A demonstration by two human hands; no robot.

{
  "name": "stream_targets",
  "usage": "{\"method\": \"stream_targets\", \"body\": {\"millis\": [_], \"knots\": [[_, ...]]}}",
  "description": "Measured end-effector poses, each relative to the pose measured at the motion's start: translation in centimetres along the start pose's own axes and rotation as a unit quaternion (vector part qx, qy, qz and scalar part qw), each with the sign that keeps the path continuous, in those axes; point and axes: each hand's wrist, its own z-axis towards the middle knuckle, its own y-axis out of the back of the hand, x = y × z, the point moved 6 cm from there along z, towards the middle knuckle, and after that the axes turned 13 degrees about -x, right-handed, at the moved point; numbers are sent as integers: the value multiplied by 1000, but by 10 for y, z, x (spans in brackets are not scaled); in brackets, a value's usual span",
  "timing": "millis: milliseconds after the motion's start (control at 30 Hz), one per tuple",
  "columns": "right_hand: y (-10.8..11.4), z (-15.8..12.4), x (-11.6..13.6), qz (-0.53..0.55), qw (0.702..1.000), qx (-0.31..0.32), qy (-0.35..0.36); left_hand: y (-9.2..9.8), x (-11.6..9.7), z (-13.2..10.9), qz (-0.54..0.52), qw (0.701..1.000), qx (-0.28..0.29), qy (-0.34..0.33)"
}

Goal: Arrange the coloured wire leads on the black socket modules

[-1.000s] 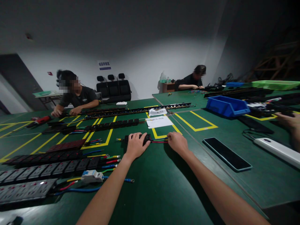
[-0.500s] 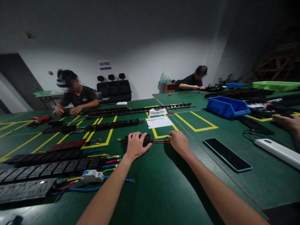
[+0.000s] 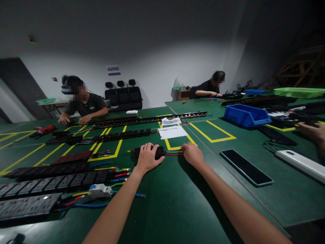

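On the green table a short black socket block [image 3: 159, 152] lies under my left hand [image 3: 148, 157]. The fingers of that hand wrap over its top and far side, with the thumb at its right end. Coloured wires [image 3: 173, 153], green, blue and red, run from the block's right end. My right hand [image 3: 193, 155] pinches their far ends, which its fingers mostly hide. A yellow-tipped wire [image 3: 129, 151] sticks out of the block's left end.
Several long socket strips [image 3: 58, 183] with lugged wires lie at left, beside a white breaker [image 3: 100, 190]. At right are a phone [image 3: 246, 167], a white bar [image 3: 302, 164], a blue bin [image 3: 246, 115] and another person's hand [image 3: 313, 134]. White paper [image 3: 173, 132] lies ahead; two people sit beyond.
My right hand has shifted very slightly left along the wires, its fingers closing further over their ends. My left hand stays on the socket block.
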Motion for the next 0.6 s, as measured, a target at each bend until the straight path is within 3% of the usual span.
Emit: {"method": "stream_targets", "body": {"millis": [600], "knots": [[-4, 1, -1, 2, 1000, 8, 6, -5, -1, 0, -4, 1000, -9, -12]]}}
